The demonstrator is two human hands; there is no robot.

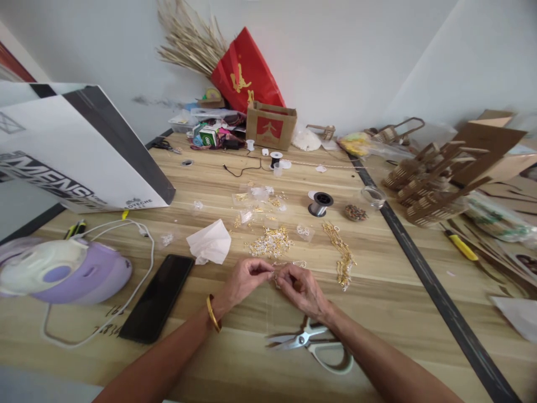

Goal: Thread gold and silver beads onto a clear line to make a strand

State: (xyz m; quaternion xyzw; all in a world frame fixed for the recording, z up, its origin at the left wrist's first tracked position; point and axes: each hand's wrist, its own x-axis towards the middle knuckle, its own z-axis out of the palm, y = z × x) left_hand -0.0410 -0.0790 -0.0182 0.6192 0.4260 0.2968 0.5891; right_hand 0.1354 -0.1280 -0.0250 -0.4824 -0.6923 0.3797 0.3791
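Chain [298, 263] in pinch of left fingers [260, 268] and right fingers [289, 281], rings [302, 230] in bag [310, 235]

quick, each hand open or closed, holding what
Left hand: closed in a pinch, anything held too small to tell.
Right hand: also pinched closed, anything held too small to tell.

The item [274, 276] at the fingertips of the left hand [247, 280] and right hand [304, 288] is too small to identify. Just beyond the grip, the right hand hides part of a chain [299, 263]. Nearer than the grip, the right forearm [373, 350] covers part of the scissors [301, 339]. Far left of the grip, the picture edge crops the white box [100, 151]; far right, the baskets [428, 176] are blurred.
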